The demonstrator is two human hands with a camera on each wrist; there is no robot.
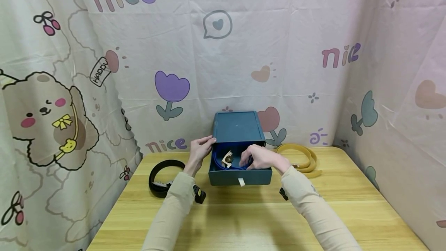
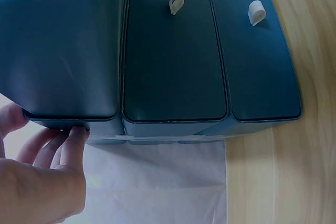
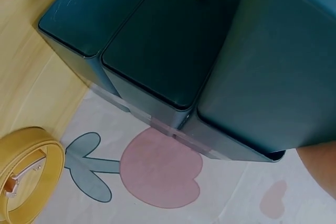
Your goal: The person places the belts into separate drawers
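Note:
A dark teal drawer box (image 1: 238, 126) stands against the back cloth with its top drawer (image 1: 223, 178) pulled out. Inside the drawer lies a coiled blue belt (image 1: 216, 161) with a gold buckle (image 1: 227, 159). My left hand (image 1: 199, 152) holds the box's upper left edge; in the left wrist view its bent fingers (image 2: 73, 148) touch the side wall. Reaching into the drawer, my right hand (image 1: 259, 157) has curled fingers at the right side of the blue coil. In the right wrist view the drawer hides most of that hand.
Left of the box, a coiled black belt (image 1: 153, 183) with a silver buckle lies on the wooden table (image 1: 240, 227). A coiled yellow belt (image 1: 311, 158) lies to the right. Two closed lower drawers (image 2: 176, 66) with pale pull tabs show in the wrist views. Patterned cloth (image 1: 223, 69) hangs behind.

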